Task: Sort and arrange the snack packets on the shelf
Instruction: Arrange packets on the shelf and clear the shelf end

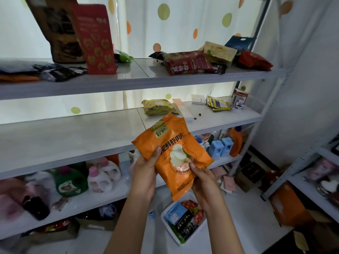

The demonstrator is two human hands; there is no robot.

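My left hand [145,173] and right hand [203,182] both pinch the orange snack packet [173,153], held upright in front of the middle shelf [73,136]. Below the packet, a white bin [166,224] holds more packets.

The orange plastic snack packet [172,153] carries large black Chinese characters "鲜虾肉片" across its front. The dark red flat packet [190,65] on the top shelf shows yellow characters, too blurred to read surely. The small white carton [240,99] has "LIQUIZERS" printed on its side.
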